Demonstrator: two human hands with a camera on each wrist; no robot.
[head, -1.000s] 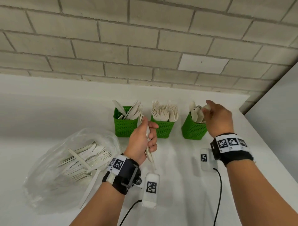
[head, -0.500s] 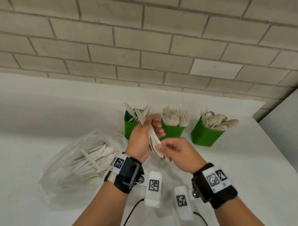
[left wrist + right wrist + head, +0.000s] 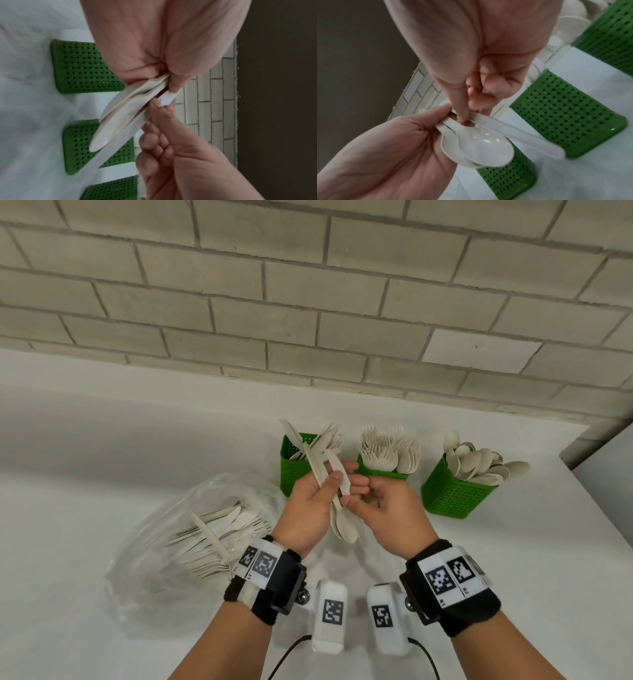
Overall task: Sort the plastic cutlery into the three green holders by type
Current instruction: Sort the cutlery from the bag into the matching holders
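Off-white plastic spoons [image 3: 344, 523] and a knife [image 3: 337, 474], matte and a bit glossy in the bowls, sit bunched in the left hand [image 3: 308, 508], fingers curled round the handles, bowls pointing down; right hand [image 3: 387, 508] pinches the knife out of the bunch, thumb and forefinger on it; all this just in front of three green woven holders [image 3: 455, 494] on the white table [image 3: 102, 440]; bag [image 3: 164, 542] of more cutlery sits left.

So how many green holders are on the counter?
3, in a row by the wall: the left holder has knives, the middle holder forks, the right holder spoons. None looks hidden.
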